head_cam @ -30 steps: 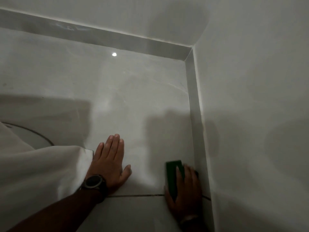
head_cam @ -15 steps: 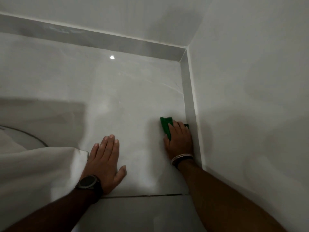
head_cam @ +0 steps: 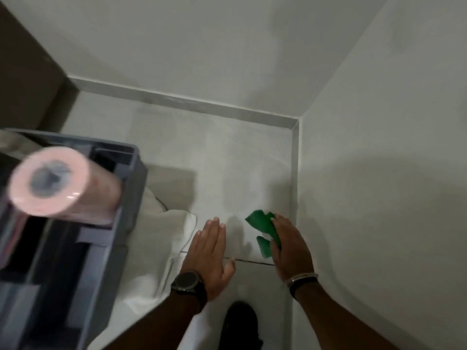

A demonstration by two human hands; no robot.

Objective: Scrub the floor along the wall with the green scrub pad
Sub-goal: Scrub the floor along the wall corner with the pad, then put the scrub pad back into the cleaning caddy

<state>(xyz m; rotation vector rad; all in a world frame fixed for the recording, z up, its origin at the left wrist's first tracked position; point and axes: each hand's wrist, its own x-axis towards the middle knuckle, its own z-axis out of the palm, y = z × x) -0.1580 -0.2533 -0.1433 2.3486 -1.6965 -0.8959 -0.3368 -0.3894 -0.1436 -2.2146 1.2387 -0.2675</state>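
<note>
Brown wood, maybe a door (head_cam: pixel 22 72), stands at the far left edge. Below it is a gray plastic bin (head_cam: pixel 83 223) with walls inside that split it into parts. A pink roll (head_cam: pixel 58 183) lies across the top of the bin, and it looks blurry. A white cloth (head_cam: pixel 156 248) lies on the floor just beside the bin and spreads toward the middle.

The floor (head_cam: pixel 227 173) is made of big pale gray tiles, smooth and a bit shiny. A thin dark line (head_cam: pixel 252 261) runs between two tiles. A low gray strip (head_cam: pixel 202 104) runs along the bottom of the back wall (head_cam: pixel 202 46), and another goes along the right wall (head_cam: pixel 379 173). The two walls are plain and whitish, and they meet in a corner.

The left hand (head_cam: pixel 209 256) is held flat and low over the floor, fingers straight and close together, holding nothing; whether it touches the tile is hard to tell. It wears a dark watch (head_cam: pixel 188 284). Something dark and round (head_cam: pixel 240 322) shows at the bottom, too blurry to name.

The right hand (head_cam: pixel 290 246) is near the right wall. Its fingers are curled and clamped on the green scrub pad (head_cam: pixel 262 226), which is bent and crumpled and sticks out toward the left hand. The pad seems to be just above the floor, near the gray strip. A thin bangle (head_cam: pixel 300 277) sits on that wrist.
</note>
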